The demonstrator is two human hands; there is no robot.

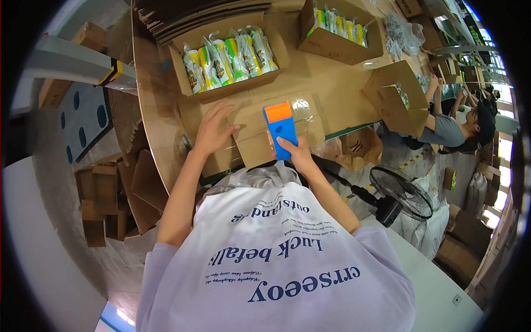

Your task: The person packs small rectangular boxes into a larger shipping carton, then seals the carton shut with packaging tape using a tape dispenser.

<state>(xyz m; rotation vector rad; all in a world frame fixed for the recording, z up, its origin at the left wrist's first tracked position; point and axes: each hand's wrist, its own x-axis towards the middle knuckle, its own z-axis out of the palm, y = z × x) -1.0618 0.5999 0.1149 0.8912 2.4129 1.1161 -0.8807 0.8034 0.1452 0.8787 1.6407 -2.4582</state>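
My right hand (296,152) grips a blue tape dispenser (282,130) with an orange end, thumb on its near part. The dispenser is over a flat brown cardboard piece (254,138), which looks like a closed carton with shiny tape on its surface. To the left, my left hand (214,129) has its fingers spread and holds nothing. It hovers at or rests on the carton's left edge; contact is hard to tell. Beyond it, an open carton (235,86) holds several yellow, green and white items in clear plastic bags (222,60).
Another filled open carton (340,47) stands at the far right of the table (310,77). An open box (395,99) sits near a co-worker (456,130). Stacked flat cardboard (182,16) lies at the back. A black fan (398,193) stands beside my right arm.
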